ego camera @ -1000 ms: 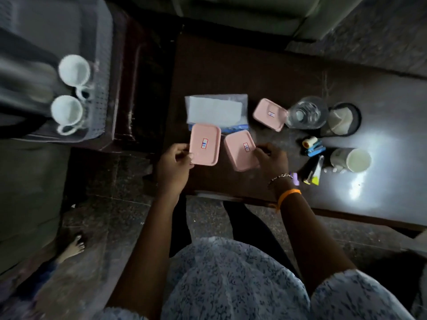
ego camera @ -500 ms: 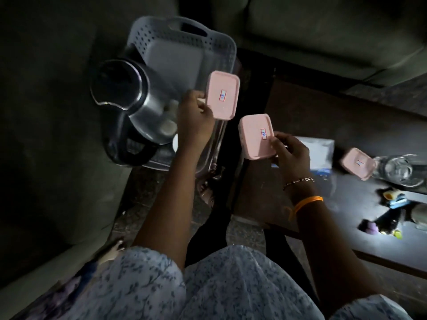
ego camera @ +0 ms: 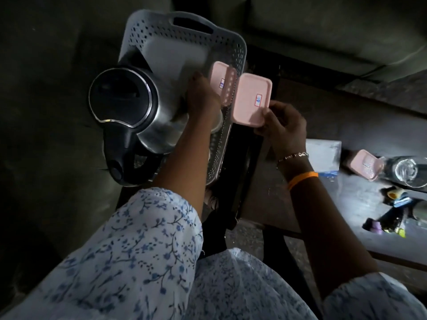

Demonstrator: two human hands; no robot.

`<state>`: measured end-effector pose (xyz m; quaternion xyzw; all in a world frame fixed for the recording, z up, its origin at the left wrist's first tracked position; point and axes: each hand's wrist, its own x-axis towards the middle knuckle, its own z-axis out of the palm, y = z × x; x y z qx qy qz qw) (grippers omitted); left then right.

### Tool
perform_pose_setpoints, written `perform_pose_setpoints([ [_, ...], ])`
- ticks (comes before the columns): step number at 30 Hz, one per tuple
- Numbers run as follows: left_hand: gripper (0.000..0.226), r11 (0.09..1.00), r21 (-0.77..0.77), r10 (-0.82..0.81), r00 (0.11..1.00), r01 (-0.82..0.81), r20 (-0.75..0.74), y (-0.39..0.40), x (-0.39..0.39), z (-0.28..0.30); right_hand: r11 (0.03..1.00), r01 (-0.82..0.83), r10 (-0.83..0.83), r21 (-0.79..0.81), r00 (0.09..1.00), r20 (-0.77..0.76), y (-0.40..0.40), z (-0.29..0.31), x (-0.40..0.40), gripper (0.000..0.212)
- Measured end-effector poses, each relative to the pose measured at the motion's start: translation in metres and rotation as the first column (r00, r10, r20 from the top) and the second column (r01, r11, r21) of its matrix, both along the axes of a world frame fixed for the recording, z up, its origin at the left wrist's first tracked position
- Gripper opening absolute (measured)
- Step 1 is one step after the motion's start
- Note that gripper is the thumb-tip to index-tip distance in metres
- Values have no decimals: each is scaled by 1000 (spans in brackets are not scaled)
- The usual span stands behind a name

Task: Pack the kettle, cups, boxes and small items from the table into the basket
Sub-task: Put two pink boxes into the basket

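A grey perforated basket (ego camera: 233, 46) stands left of the table with a steel kettle (ego camera: 129, 107) with a black lid in its near-left part. My left hand (ego camera: 199, 95) is inside the basket, holding a pink box (ego camera: 220, 83) on edge against the right wall. My right hand (ego camera: 283, 124) grips a second pink box (ego camera: 250, 99) by its near corner, just outside the basket's right rim. Cups under my left arm are mostly hidden. A third pink box (ego camera: 364, 167) lies on the table.
On the dark table (ego camera: 346, 199) to the right lie a white packet (ego camera: 323, 155), a clear glass jar (ego camera: 409, 170) and several small items (ego camera: 392, 213). A sofa runs behind. Floor shows between basket and table.
Both hands carried their pink boxes from the table leftward to the basket. The left box has gone down inside the basket; the right box has come up to the rim.
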<state>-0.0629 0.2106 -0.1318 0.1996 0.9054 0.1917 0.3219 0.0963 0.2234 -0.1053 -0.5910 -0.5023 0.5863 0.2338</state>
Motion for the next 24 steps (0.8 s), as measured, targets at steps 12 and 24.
perform_pose_setpoints([
  [12,50,986,20,156,966,-163,208,5,-6,15,980,-178,146,89,947,285,31,-27,-73,24],
  [24,31,908,409,94,995,-94,20,-37,49,41,969,-223,188,109,945,268,5,-8,-20,18],
])
